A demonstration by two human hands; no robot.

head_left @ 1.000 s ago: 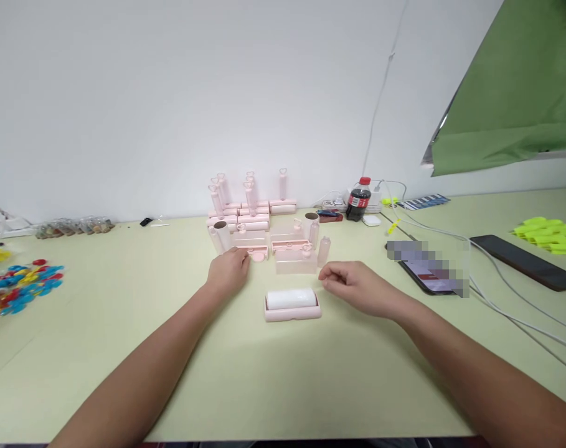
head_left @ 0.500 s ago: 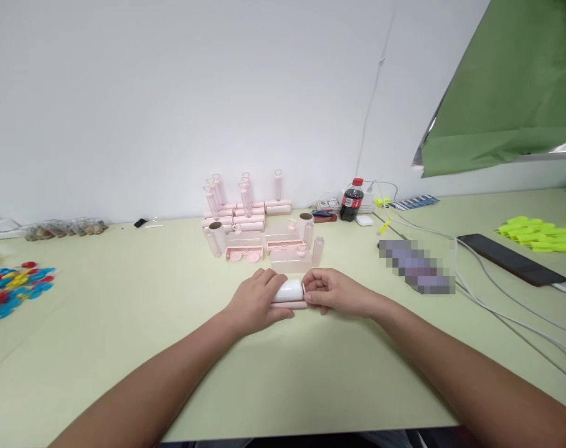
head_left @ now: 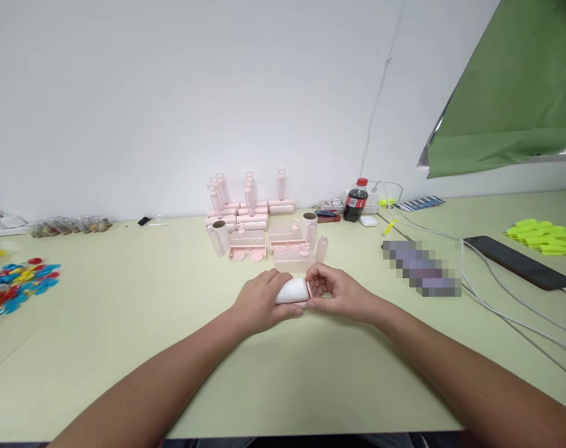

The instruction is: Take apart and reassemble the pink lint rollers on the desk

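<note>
A white roll (head_left: pixel 292 291) in a pink case lies low over the table in front of me. My left hand (head_left: pixel 263 301) is wrapped round its left part, thumb along the near side. At the right end my right hand (head_left: pixel 335 291) grips the edge of the case between thumb and curled fingers. Just beyond are two open pink cases, the left one (head_left: pixel 248 253) with round parts in it, the right one (head_left: pixel 289 247) partly behind a clear cover (head_left: pixel 292 261). Brown-cored rolls (head_left: pixel 221 235) and a small clear pink tube (head_left: pixel 321 249) stand beside them.
Pink cases (head_left: pixel 252 219) and tubes with heart-shaped tops (head_left: pixel 281 185) stand by the wall. A cola bottle (head_left: pixel 356 200), cables, a dark phone (head_left: pixel 520 262) and yellow pieces (head_left: pixel 544 236) are right. Colourful pieces (head_left: pixel 23 283) lie left, with a hand's fingers at the edge.
My right hand has turned slightly, its thumb now lower at the case's end. The view has shifted a little, and fingers have appeared among the colourful pieces at the far left.
</note>
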